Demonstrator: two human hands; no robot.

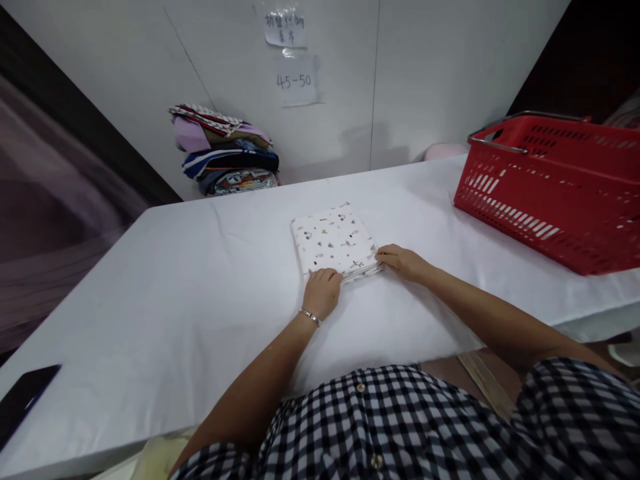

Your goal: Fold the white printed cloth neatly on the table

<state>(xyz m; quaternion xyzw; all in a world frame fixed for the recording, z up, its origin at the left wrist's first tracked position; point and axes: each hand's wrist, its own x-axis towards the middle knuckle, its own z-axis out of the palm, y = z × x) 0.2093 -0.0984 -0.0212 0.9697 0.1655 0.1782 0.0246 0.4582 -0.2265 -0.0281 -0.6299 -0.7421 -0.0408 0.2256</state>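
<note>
A folded white cloth (333, 237) with small printed figures lies flat on the white-covered table (240, 280), its layers showing along the near edge. My left hand (323, 292), with a silver bracelet at the wrist, has its fingers closed over the near left corner. At the near right corner, my right hand (403, 262) pinches the cloth's edge between thumb and fingers. The thumb of my left hand is mostly hidden.
A red plastic basket (545, 193) with metal handles stands at the right. Beyond the table's far edge rises a stack of folded fabrics (227, 150). A dark flat object (27, 400) lies at the near left. Handwritten paper signs (297, 81) hang on the wall.
</note>
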